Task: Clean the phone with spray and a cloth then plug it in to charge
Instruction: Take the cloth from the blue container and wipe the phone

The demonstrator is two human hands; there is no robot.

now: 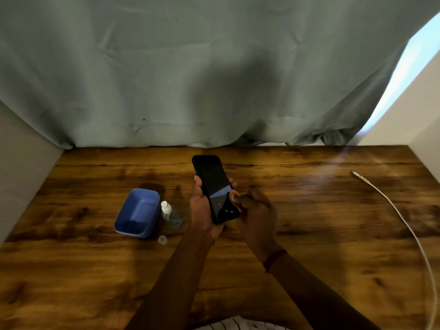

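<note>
Left hand (202, 208) grips the phone (213, 184) from below: thumb up along its left edge, fingertips showing past its right edge, the lower end seated in the palm. It holds the phone above the surface (309, 210), screen up and dark, its top tilted away from the person. Right hand (257, 215) sits just right of the phone's lower half with fingers curled in; its thumb (234, 197) touches the screen's right edge. Nothing shows inside those curled fingers. A dark band (273, 258) circles the right wrist.

Just left of the left hand stands a small clear spray bottle (170, 214), with a blue tub (138, 214) touching or nearly touching its far side. A small clear cap (162, 239) lies near the bottle, closer to the person.

Well to the right of the right hand, a white cable (404, 225) curves along the surface, its plug end lying beyond and right of both hands.

Bare wood lies between the right hand and the cable, and between the forearms and the near edge. Beyond the hands the surface ends at a grey-green curtain (190, 79); a wall (21, 175) bounds the left side.
</note>
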